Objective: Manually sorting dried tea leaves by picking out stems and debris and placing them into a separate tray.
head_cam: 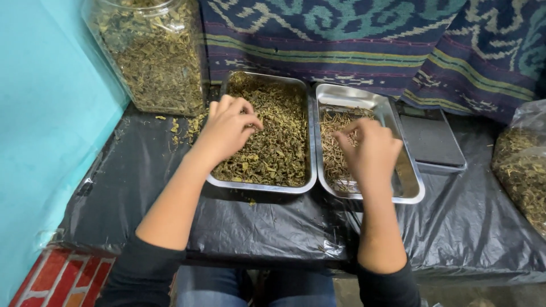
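Two steel trays sit side by side on black plastic sheeting. The left tray (pixel 310 142) is full of dried green-brown leaves (pixel 278 145). My left hand (pixel 226 129) rests on those leaves with its fingers curled, pinching into them. The right tray (pixel 410 187) holds a thinner layer of pale dried stems (pixel 331 142). My right hand (pixel 372 150) hovers over the stems with fingertips pinched together; whether a stem is between them is hidden.
A big clear jar (pixel 151 54) of dried leaves stands at the back left by a turquoise wall. A dark flat scale (pixel 432 139) lies right of the trays. A clear bag (pixel 523 167) of leaves sits at far right. Patterned cloth (pixel 369 40) hangs behind.
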